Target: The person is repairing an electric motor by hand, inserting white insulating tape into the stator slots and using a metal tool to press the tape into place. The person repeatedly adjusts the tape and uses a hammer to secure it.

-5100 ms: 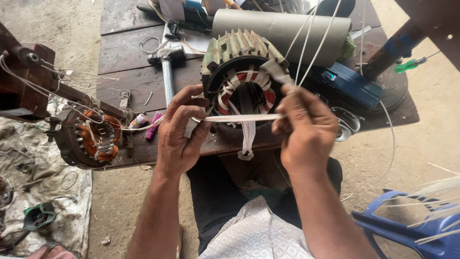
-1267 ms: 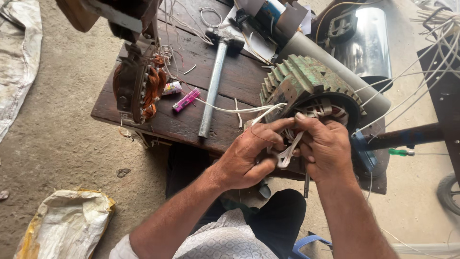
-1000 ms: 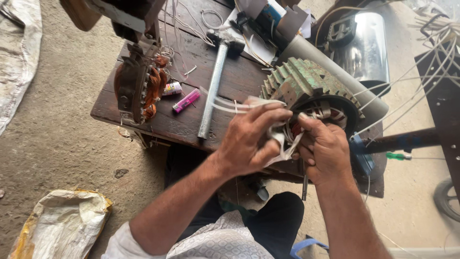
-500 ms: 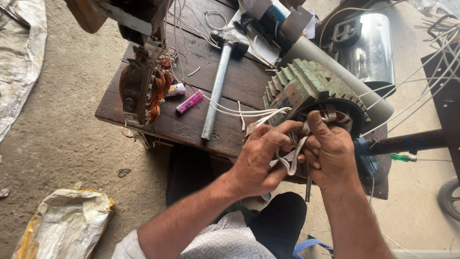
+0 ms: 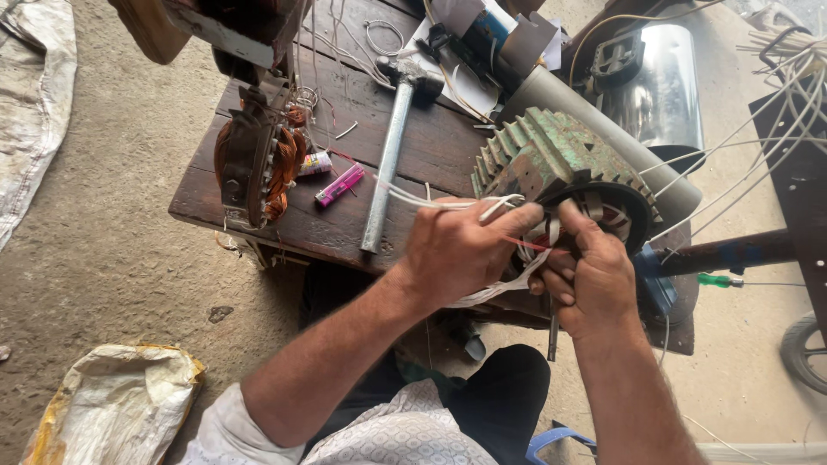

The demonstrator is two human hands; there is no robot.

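Observation:
A green finned motor stator [image 5: 551, 159] lies on its side on the dark wooden bench [image 5: 284, 220], its open end toward me. My left hand [image 5: 461, 250] is closed on a white strip of tape [image 5: 487, 293] and a thin red wire in front of that opening. Just right of it, my right hand [image 5: 590, 275] pinches the same white strip against the stator's windings. White leads [image 5: 431, 200] trail left from the stator over the bench.
A long metal hammer [image 5: 392, 146] lies across the bench. A smaller stator with copper windings [image 5: 258, 159] stands at the left edge, beside a pink marker [image 5: 338, 184]. A shiny metal cover [image 5: 663, 86] sits at back right. A sack [image 5: 103, 405] lies on the ground.
Both hands stay at the stator's opening. The left hand has closed again on the white strip and drawn it back toward me; five seconds ago the strip was stretched straight between both hands.

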